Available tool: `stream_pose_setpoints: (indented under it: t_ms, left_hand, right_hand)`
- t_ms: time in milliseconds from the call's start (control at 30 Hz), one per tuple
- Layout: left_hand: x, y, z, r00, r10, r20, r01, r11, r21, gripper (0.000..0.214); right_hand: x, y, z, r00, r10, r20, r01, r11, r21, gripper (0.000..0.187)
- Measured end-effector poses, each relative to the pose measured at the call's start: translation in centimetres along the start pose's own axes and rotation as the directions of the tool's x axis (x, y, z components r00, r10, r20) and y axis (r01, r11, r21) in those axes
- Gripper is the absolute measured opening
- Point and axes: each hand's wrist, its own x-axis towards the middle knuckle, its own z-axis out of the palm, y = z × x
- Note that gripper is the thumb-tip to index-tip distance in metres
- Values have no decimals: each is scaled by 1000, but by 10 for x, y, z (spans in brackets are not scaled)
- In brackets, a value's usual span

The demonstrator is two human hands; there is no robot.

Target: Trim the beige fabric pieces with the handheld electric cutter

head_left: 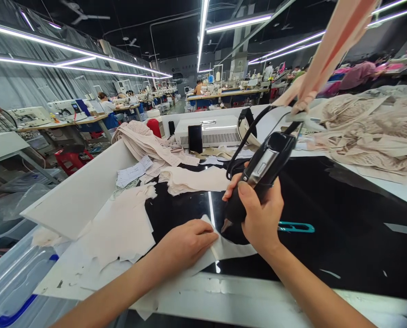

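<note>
In my right hand (263,214) is a black corded handheld power tool (258,171) with a silver panel, tilted so its narrow pointed tip aims down. A pale fabric strip tied near its cord runs up out of view. Just below the tip lies a pale cream fabric piece (232,249) on the glossy black work surface (326,255). My left hand (191,241) is closed over this fabric's left part, fingers together and pressed down on it; the fingertips' undersides are hidden. Whether the tip touches the fabric I cannot tell.
Teal thread snips (297,227) lie right of my right hand. Cream fabric pieces (121,228) cover the left side, near a paper slip (135,172). Behind stand a phone (195,138) and a white vented box (220,130). Fabric heaps (370,123) fill the far right.
</note>
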Motion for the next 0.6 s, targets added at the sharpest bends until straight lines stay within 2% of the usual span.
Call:
stream_pose_setpoints:
  t_ms: [600]
  left_hand:
    - [-1,10,-1,997,-60,51,59,998,15,25]
  right_hand:
    - [-4,4,5,1000,-10,17,10,1000,-26,25]
